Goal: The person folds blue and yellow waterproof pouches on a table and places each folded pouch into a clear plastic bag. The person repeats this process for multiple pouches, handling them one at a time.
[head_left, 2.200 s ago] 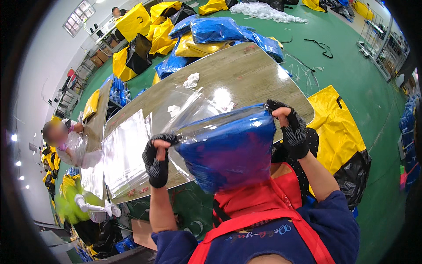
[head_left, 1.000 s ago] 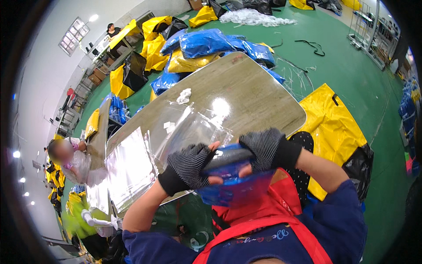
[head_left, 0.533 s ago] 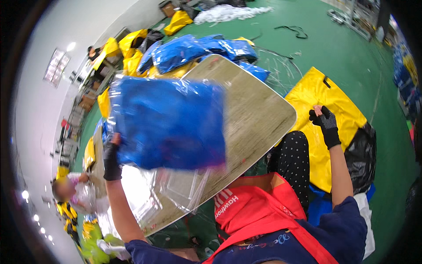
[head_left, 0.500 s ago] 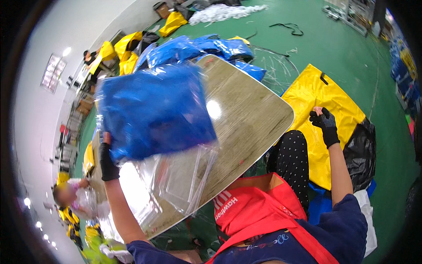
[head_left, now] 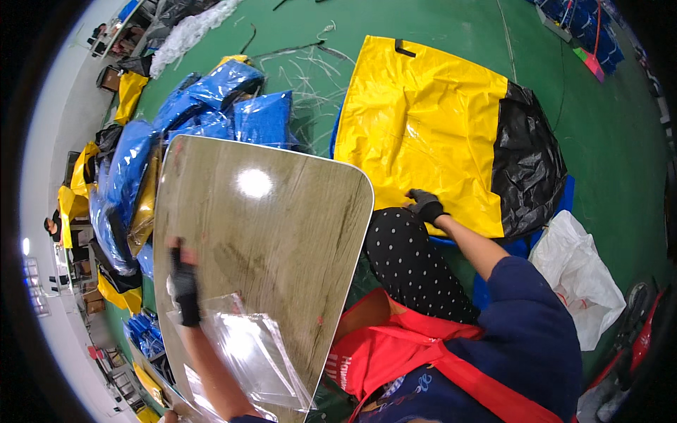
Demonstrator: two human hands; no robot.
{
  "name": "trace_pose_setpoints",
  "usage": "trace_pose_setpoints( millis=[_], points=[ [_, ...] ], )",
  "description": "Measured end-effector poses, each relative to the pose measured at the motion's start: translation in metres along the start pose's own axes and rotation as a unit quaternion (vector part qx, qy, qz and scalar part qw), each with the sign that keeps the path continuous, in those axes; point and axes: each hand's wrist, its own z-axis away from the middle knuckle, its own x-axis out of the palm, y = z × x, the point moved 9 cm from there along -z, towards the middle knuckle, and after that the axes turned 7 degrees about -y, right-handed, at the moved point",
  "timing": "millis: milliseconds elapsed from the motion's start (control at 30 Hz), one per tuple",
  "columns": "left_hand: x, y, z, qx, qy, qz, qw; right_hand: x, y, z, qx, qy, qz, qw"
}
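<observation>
My left hand (head_left: 186, 285), in a black fingerless glove, is over the left part of a wood-grain table (head_left: 282, 197). It is slightly blurred, with fingers stretched out and nothing in them. Clear plastic bags (head_left: 257, 352) lie on the table beside that forearm. To the right, my gloved right hand (head_left: 425, 206) rests at the near edge of a large yellow sheet (head_left: 423, 120) with a black end (head_left: 529, 162), just beyond my knee. Its thumb and fingers look apart. Blue packages in clear wrap (head_left: 263, 118) are piled past the table's far left corner.
Blue material (head_left: 564, 197) shows beneath the yellow sheet on the green floor (head_left: 599, 127). A white sack (head_left: 582, 275) lies right of my arm. Loose strips and a black strap (head_left: 289, 51) are scattered beyond the table. Yellow bundles (head_left: 130, 95) lie farther left.
The blue package has left my left hand, which is now lower over the table. My right hand has moved from above the yellow sheet to its near edge. The view has turned right.
</observation>
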Motion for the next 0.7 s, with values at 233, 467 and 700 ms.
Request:
trace_pose_setpoints(
  millis=[233, 467, 700],
  points=[
    [0.218, 0.186, 0.099, 0.094, -0.131, -0.247, 0.956, 0.14, 0.016, -0.056, 0.085, -0.145, 0.218, 0.961],
    [0.207, 0.198, 0.1, 0.092, -0.105, -0.213, 0.967, -0.003, 0.106, -0.097, 0.109, 0.211, -0.088, 0.967],
    [0.2, 0.172, 0.099, 0.092, -0.103, 0.015, 0.99, -0.292, -0.156, -0.032, -0.295, 0.016, -0.226, 0.928]
  ],
)
